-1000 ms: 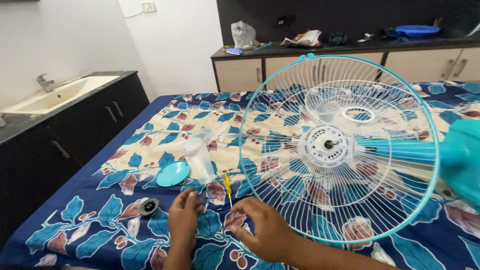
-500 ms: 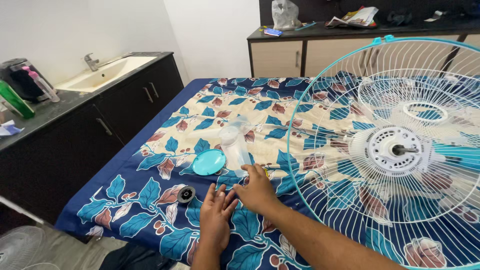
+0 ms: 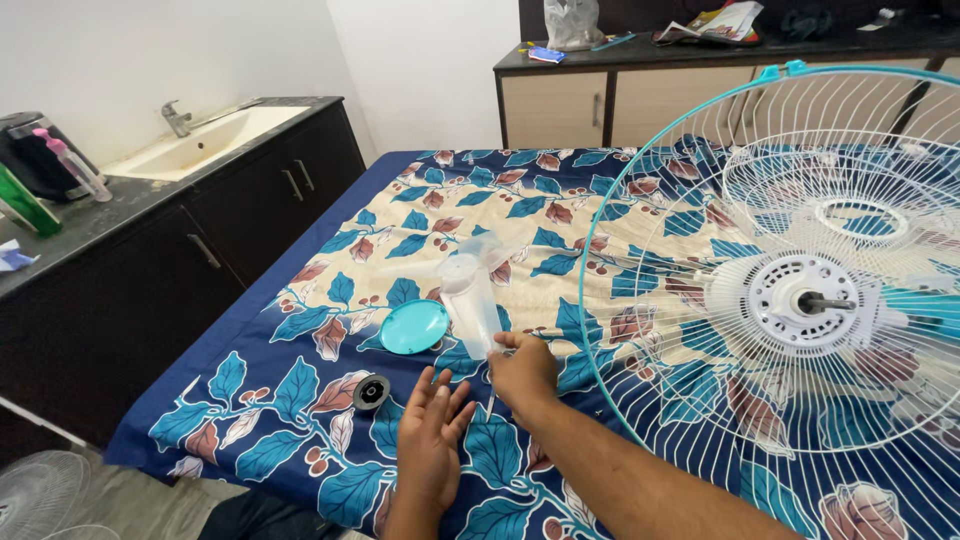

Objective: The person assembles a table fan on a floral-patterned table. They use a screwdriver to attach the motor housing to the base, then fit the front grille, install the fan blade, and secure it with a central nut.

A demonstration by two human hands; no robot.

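**Screwdriver pickup, beside the fan guard**

My right hand [image 3: 522, 372] is closed around the screwdriver [image 3: 492, 400], low on the bed [image 3: 300, 385] beside the clear fan blade [image 3: 470, 295]. It likely handles light, stiff and thin: grip the handle. My left hand [image 3: 432, 435] rests flat, fingers spread, holding nothing.

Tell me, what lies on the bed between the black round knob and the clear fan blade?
In the head view, the turquoise round cap lies between the black round knob and the clear fan blade, on the floral bedsheet.
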